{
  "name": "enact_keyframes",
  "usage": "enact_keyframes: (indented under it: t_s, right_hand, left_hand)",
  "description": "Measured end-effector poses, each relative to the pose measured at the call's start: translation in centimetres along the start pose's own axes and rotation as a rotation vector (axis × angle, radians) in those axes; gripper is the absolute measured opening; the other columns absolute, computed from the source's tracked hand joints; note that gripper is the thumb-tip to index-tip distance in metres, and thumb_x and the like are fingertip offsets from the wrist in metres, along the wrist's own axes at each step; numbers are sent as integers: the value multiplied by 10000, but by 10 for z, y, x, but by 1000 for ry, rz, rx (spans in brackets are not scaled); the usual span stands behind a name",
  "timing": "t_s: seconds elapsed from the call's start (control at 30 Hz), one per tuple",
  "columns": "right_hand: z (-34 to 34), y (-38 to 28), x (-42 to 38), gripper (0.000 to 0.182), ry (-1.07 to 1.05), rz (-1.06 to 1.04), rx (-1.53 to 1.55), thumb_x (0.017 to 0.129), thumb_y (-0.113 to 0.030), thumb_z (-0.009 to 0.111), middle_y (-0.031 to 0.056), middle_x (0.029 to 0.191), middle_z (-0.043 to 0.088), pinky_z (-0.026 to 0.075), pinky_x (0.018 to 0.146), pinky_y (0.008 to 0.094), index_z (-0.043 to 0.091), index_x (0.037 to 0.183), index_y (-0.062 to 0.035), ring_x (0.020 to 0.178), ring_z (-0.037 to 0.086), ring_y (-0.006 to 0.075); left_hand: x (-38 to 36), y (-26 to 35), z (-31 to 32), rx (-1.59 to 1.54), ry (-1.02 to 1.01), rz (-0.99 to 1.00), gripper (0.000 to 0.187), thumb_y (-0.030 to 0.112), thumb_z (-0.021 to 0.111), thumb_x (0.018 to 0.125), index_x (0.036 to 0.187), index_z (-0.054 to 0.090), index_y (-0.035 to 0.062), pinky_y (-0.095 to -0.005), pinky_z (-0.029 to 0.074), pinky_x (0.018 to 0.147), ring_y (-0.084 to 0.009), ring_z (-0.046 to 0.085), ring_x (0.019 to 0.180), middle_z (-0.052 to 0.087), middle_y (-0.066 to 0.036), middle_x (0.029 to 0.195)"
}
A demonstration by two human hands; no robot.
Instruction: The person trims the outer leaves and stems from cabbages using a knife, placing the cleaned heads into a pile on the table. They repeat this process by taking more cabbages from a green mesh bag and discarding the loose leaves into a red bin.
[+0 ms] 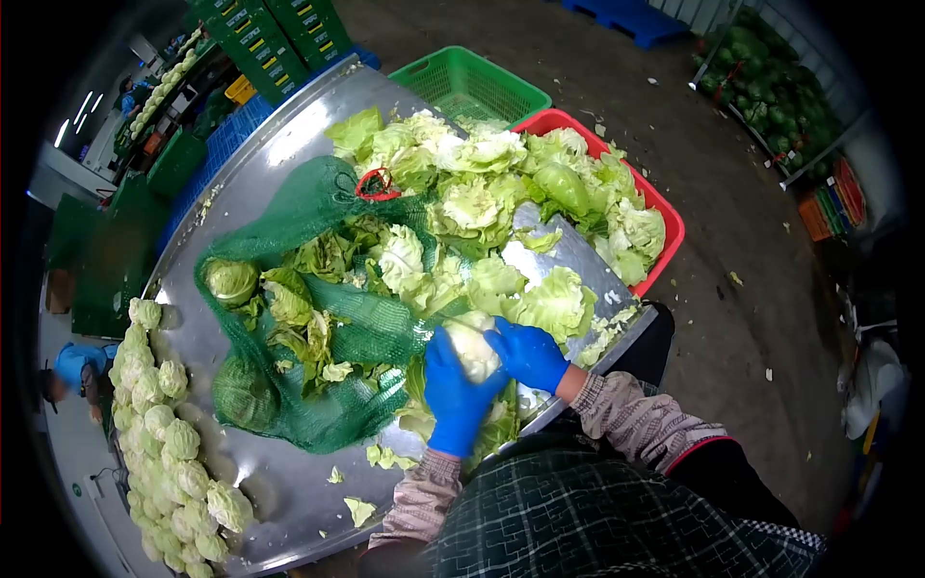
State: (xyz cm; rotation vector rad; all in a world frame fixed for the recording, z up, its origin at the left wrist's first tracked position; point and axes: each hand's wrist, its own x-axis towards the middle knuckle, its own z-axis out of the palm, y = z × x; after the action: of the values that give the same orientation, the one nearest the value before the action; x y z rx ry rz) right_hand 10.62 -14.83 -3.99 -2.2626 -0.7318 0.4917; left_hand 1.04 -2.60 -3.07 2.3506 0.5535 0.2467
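A pale, stripped cabbage head sits between my two blue-gloved hands near the front edge of the metal table. My left hand wraps its near left side, while my right hand has its fingers pressed on the upper right. The undersides of both hands are hidden. Just beyond them lies a green mesh bag, spread across the table, with a green cabbage inside it at the lower left and another cabbage at its upper left. Loose outer leaves surround my hands.
Trimmed cabbages are piled along the table's left side. A red bin full of leaves stands at the right edge, with a green crate behind it. Stacked green crates rise at the back left. A person stands far left.
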Motion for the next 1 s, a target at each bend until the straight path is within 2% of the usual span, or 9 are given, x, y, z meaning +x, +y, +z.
enact_keyframes:
  t_s: [0.13, 0.23, 0.27, 0.4, 0.5, 0.63, 0.77, 0.8, 1.0]
  right_hand:
    - [26, 45, 20, 294, 101, -174, -66, 934, -306, 462, 178, 824, 650, 496, 669, 460, 550, 1112, -88, 736, 628, 370]
    - [8, 49, 42, 316, -99, 118, -12, 918, -211, 471, 167, 882, 655, 507, 683, 436, 534, 1211, -110, 772, 633, 353]
    - [30, 66, 39, 303, 26, -170, -87, 920, -202, 465, 166, 896, 654, 509, 691, 435, 536, 1193, -90, 782, 630, 359]
    - [19, 20, -4, 338, 230, -365, 10, 941, -280, 455, 221, 972, 633, 507, 708, 453, 526, 1194, -67, 804, 622, 396]
    - [-11, -13, -25, 390, -51, -6, -9, 941, -355, 456, 235, 974, 631, 505, 713, 470, 533, 1176, -54, 791, 624, 409]
    - [2, 4, -9, 490, -143, 65, -94, 929, -422, 466, 226, 910, 644, 498, 715, 493, 453, 1269, -69, 752, 625, 419]
    - [12, 23, -4, 333, 147, -232, -164, 942, -342, 435, 187, 900, 654, 505, 667, 470, 560, 1146, -111, 730, 630, 386]
    - [19, 32, 7, 287, 97, -94, -117, 931, -230, 442, 170, 884, 654, 502, 628, 463, 537, 1186, -139, 706, 631, 367]
    - [40, 73, 18, 408, 264, -288, -153, 876, -100, 497, 160, 794, 627, 507, 571, 418, 429, 1277, -65, 648, 623, 338]
  left_hand:
    - [3, 6, 1, -5, 1, -2, 1098, 399, 847, 580, 1406, 257, -19, -426, 458, 902, -395, 500, 1126, 410, -267, 1310]
    - [-15, -10, 8, -35, 138, 161, 1094, 418, 850, 579, 1398, 274, -21, -425, 442, 932, -384, 493, 1149, 439, -255, 1289]
    - [-13, -18, 12, -43, 149, 93, 1097, 426, 851, 576, 1397, 278, -22, -422, 441, 936, -385, 493, 1152, 446, -254, 1288]
    - [-16, -7, -10, -121, 54, -107, 1070, 411, 837, 603, 1393, 263, -26, -426, 424, 955, -397, 467, 1180, 407, -263, 1329]
    - [-13, -12, -5, -58, 51, -43, 1120, 420, 856, 578, 1413, 250, -16, -410, 457, 923, -392, 504, 1144, 428, -258, 1318]
    - [-21, -9, 9, 38, 77, 46, 1103, 413, 848, 601, 1418, 243, -16, -413, 461, 914, -396, 507, 1135, 423, -267, 1317]
    - [-9, -3, 10, 22, 113, 71, 1091, 412, 841, 618, 1416, 238, -23, -413, 457, 916, -396, 510, 1125, 421, -273, 1311]
    - [-14, -4, 10, 24, 120, 69, 1090, 412, 840, 622, 1416, 235, -26, -411, 455, 917, -396, 510, 1123, 421, -274, 1310]
    - [-20, -2, -11, -146, 53, 16, 1099, 410, 849, 612, 1407, 241, -43, -373, 441, 955, -351, 488, 1168, 421, -249, 1321]
